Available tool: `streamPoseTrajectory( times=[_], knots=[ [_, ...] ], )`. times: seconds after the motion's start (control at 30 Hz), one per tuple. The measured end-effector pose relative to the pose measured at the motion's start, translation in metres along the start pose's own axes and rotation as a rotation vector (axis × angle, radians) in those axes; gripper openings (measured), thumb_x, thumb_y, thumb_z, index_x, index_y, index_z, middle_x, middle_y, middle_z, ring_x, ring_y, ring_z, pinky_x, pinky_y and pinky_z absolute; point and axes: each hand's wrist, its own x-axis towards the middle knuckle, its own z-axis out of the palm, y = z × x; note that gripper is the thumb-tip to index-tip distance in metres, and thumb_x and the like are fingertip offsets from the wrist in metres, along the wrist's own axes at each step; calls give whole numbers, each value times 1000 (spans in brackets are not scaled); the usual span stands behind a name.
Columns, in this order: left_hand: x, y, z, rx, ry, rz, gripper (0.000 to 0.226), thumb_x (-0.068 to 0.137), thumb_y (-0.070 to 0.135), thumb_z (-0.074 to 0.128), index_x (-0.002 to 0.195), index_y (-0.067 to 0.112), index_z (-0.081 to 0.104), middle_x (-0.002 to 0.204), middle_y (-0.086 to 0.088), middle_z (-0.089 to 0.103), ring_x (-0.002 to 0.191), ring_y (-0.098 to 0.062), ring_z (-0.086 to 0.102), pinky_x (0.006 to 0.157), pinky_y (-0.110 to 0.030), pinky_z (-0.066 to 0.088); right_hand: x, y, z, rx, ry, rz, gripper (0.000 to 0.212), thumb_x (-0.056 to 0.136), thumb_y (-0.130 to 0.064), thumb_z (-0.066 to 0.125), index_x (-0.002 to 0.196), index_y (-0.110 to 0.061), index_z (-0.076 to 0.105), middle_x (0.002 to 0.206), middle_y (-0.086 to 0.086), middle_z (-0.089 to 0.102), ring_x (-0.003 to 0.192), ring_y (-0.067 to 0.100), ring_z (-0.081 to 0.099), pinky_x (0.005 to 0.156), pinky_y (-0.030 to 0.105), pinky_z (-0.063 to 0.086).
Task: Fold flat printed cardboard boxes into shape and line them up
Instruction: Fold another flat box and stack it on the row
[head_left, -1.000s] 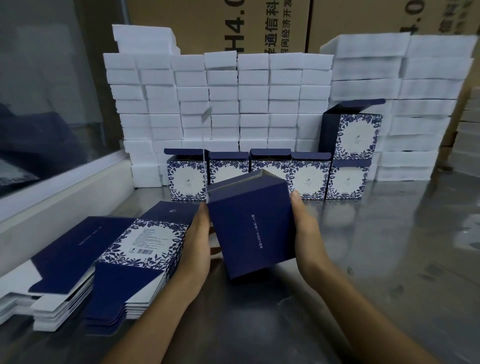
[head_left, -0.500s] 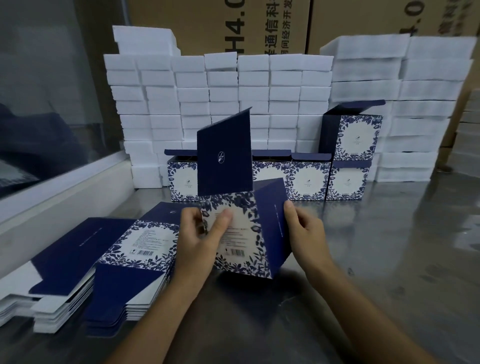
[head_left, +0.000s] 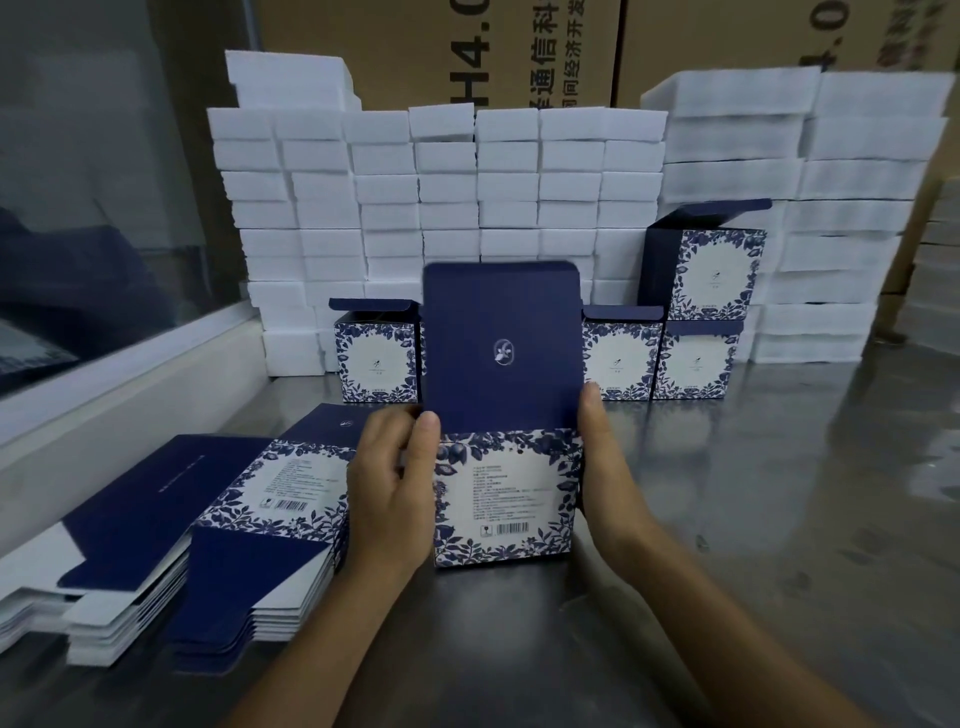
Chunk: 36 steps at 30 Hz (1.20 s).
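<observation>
Brown shipping cartons (head_left: 415, 47) fill the top of the frame, printed sides facing me; they're just the backdrop.

White foam blocks (head_left: 509, 182) are stacked wall-like across the upper centre and right. My guess: they're inserts staged for later and double as a backstop for the row.

Steel surface (head_left: 753, 519) carries everything; it's flat and slick, so boxes should slide into line easily.

Flat blanks (head_left: 218, 525) sit stacked at lower left, just beside my left wrist, so the next one is a short reach.

Finished boxes (head_left: 376, 358) stand in a row at centre frame against the foam, printed fronts toward me, lids up. One more (head_left: 711, 275) is stacked on the right-end box, starting a second tier.

Current box (head_left: 506, 499) is at centre frame, erected, barcode panel facing me, base low to the surface; I can't tell if it's touching. Its navy lid flap (head_left: 501, 348) stands upright and hides part of the row.

Left hand (head_left: 395, 493) grips the left edge, thumb on the front panel. Right hand (head_left: 602, 462) clasps the right side, fingers hidden behind. Holding both sides keeps it square. Next, probably: turn it to match and place it.
</observation>
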Motion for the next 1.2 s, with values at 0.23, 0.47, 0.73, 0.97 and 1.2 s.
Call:
streamPoseTrajectory(
  times=[0.23,0.47,0.73,0.97,1.2],
  knots=[
    [-6,2,5,159,-16,76,33,95,52,36,122,37,47,107,20,59,97,3,57,76,-15,46,2,4,-1,-157,262,-193,44,99,-48,53,139,-50,34,123,-10,62,103,4,67,89,28,52],
    [-8,4,6,332,-97,154,54,100,49,23,132,23,58,126,7,54,106,6,48,87,-3,33,-3,-1,9,-755,399,-541,29,103,-31,50,105,-15,74,136,11,49,123,16,51,100,36,44],
    [-12,11,10,329,-102,127,55,98,47,25,132,17,57,127,1,55,110,-13,56,85,-25,44,-15,7,35,-1094,356,-632,34,98,-37,45,117,-30,72,124,-3,64,118,24,57,95,60,40],
    [-12,15,12,331,-89,119,51,99,44,29,126,17,62,122,0,57,104,-15,59,81,-32,50,-10,6,34,-1046,407,-638,28,96,-39,47,102,-30,74,114,-9,66,109,22,61,89,55,42],
    [-10,13,12,336,-85,125,41,100,35,35,126,18,61,124,6,58,107,-7,55,85,-24,45,-3,18,9,-878,431,-601,31,97,-37,57,110,-12,71,131,13,56,118,24,51,92,41,51]
  ],
)
